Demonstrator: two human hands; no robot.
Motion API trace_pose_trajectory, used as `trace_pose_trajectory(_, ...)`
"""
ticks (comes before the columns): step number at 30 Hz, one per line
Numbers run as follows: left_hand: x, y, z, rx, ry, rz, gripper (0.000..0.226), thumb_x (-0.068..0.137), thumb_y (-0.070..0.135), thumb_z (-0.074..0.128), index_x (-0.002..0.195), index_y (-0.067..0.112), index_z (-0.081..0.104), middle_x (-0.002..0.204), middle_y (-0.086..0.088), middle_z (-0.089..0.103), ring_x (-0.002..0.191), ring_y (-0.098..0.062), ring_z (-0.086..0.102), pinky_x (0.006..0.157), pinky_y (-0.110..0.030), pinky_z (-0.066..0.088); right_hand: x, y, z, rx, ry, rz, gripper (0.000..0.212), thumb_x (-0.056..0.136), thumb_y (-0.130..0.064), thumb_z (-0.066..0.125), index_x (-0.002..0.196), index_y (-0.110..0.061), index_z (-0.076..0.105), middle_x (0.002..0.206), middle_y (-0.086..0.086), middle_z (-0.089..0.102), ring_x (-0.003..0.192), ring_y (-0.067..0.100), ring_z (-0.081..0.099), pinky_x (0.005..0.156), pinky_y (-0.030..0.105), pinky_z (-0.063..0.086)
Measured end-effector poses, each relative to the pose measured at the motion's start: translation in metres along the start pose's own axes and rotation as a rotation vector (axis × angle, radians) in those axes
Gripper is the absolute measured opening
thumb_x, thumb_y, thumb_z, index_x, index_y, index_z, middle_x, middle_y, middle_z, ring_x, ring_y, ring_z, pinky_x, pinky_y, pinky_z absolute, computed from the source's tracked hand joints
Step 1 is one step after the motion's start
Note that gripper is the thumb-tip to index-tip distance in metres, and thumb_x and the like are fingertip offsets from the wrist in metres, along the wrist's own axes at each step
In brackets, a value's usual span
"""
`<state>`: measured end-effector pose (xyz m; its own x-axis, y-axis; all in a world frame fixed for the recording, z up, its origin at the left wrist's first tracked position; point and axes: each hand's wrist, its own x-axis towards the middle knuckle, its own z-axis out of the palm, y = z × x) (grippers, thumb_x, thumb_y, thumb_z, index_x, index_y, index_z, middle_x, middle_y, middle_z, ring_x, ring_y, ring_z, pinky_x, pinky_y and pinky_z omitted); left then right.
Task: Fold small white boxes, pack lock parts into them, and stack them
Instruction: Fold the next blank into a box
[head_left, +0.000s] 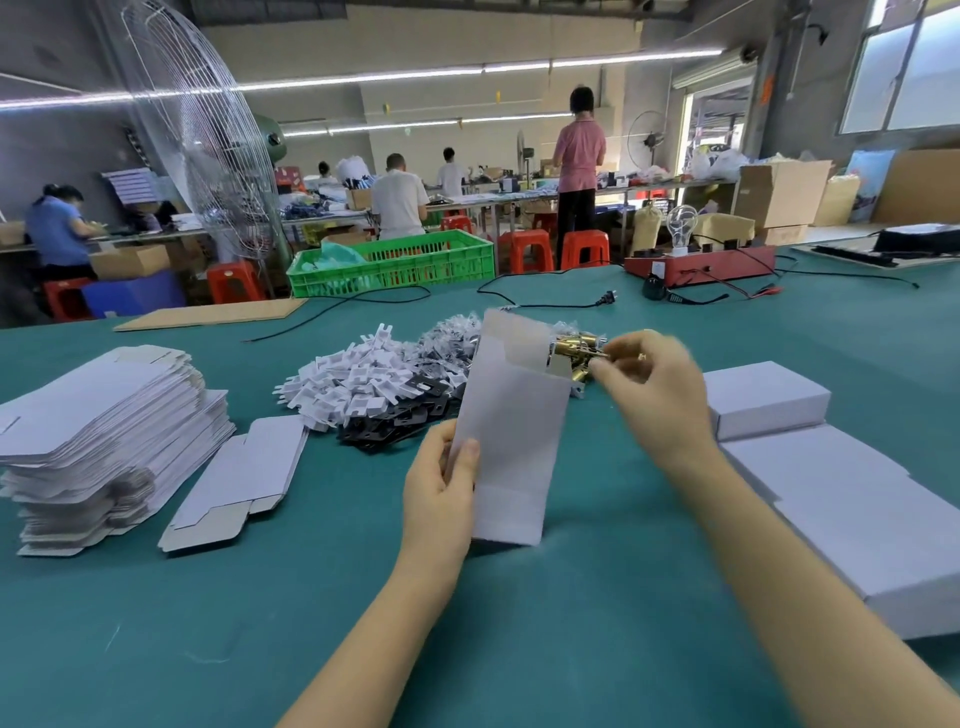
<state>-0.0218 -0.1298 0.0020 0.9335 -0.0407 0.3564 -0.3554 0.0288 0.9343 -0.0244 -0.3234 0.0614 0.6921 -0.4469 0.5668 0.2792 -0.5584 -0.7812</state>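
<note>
My left hand (441, 493) grips the lower left edge of a small white box (511, 431), which stands on the green table (597, 613) with its top flap open. My right hand (649, 384) pinches a brass lock part (576, 351) at the open mouth of the box. Behind the box lie heaps of white plastic parts (358, 379), black flat plates (400, 421) and bagged parts (449, 338). A tall stack of flat box blanks (98, 431) sits at the left, with a loose blank (239, 478) beside it. Closed white boxes (766, 397) lie at the right.
More closed white boxes (857, 514) form a row at the right edge. A black power cord (545, 304), a red test unit (701, 265) and a flat cardboard sheet (213, 314) lie at the far side of the table. A green crate (395, 265) and a large fan (202, 145) stand behind.
</note>
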Motion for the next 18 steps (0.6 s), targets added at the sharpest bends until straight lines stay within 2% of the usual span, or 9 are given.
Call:
trace_pose_trajectory(2,-0.001,0.006,0.003,0.011,0.011,0.087,0.025,0.102,0.006,0.047,0.102,0.027,0.061,0.09,0.022,0.069,0.081,0.006,0.06,0.072,-0.007,0.043,0.009,-0.016,-0.02,-0.025,-0.021,-0.126,0.008,0.084,-0.015,0.071,0.089,-0.013,0.065,0.089,0.002,0.066,0.075,0.008,0.06,0.071,0.016,0.048)
trace_pose_trajectory(4,-0.004,0.008,0.007,0.017,-0.004,0.135,0.024,0.102,0.007,0.046,0.104,0.025,0.062,0.093,0.022,0.069,0.086,0.005,0.061,0.076,-0.007,0.043,0.012,-0.031,-0.033,0.007,-0.182,-0.193,0.007,0.084,-0.015,0.072,0.09,-0.014,0.068,0.083,-0.006,0.068,0.074,0.002,0.062,0.068,0.012,0.048)
trace_pose_trajectory(6,-0.006,0.008,0.01,0.014,-0.018,0.152,0.021,0.102,0.009,0.046,0.106,0.022,0.062,0.094,0.02,0.069,0.088,0.003,0.061,0.079,-0.009,0.043,0.009,-0.042,-0.034,0.011,-0.354,-0.231,0.012,0.082,-0.012,0.073,0.094,-0.013,0.069,0.084,-0.005,0.07,0.078,0.005,0.064,0.07,0.015,0.05)
trace_pose_trajectory(8,-0.007,0.009,0.012,0.009,-0.012,0.16,0.02,0.102,0.009,0.047,0.107,0.02,0.063,0.096,0.018,0.07,0.091,0.001,0.061,0.081,-0.011,0.044,0.004,-0.046,-0.028,-0.059,-0.449,-0.28,0.02,0.081,-0.011,0.075,0.099,-0.011,0.067,0.09,-0.001,0.07,0.084,0.01,0.064,0.073,0.013,0.047)
trace_pose_trajectory(11,-0.006,0.011,0.01,0.017,-0.001,0.163,0.022,0.101,0.008,0.047,0.107,0.022,0.064,0.099,0.017,0.07,0.094,0.0,0.062,0.083,-0.011,0.044,-0.001,-0.047,-0.019,-0.168,-0.501,-0.346,0.023,0.08,-0.012,0.076,0.1,-0.01,0.063,0.096,0.003,0.067,0.088,0.015,0.06,0.07,0.004,0.037)
trace_pose_trajectory(13,-0.004,0.011,0.008,0.029,-0.003,0.165,0.023,0.102,0.008,0.047,0.106,0.023,0.064,0.099,0.017,0.07,0.094,-0.001,0.063,0.082,-0.012,0.045,-0.002,-0.049,-0.018,-0.175,-0.506,-0.336,0.021,0.079,-0.013,0.076,0.094,-0.01,0.063,0.091,0.002,0.065,0.083,0.015,0.057,0.067,0.005,0.037)
trace_pose_trajectory(16,-0.002,0.01,0.007,0.053,-0.003,0.171,0.021,0.102,0.008,0.048,0.105,0.021,0.064,0.098,0.014,0.071,0.093,-0.003,0.063,0.081,-0.013,0.046,0.0,-0.051,-0.019,-0.244,-0.52,-0.347,0.017,0.078,-0.016,0.077,0.084,-0.007,0.064,0.082,-0.008,0.056,0.07,0.008,0.05,0.062,0.006,0.034)
trace_pose_trajectory(18,-0.002,0.01,0.008,0.087,0.004,0.186,0.02,0.102,0.011,0.049,0.103,0.025,0.063,0.098,0.014,0.07,0.093,-0.003,0.063,0.08,-0.014,0.046,0.0,-0.053,-0.02,-0.273,-0.547,-0.345,0.018,0.078,-0.016,0.077,0.08,-0.005,0.063,0.08,-0.014,0.051,0.068,0.004,0.048,0.06,0.006,0.034)
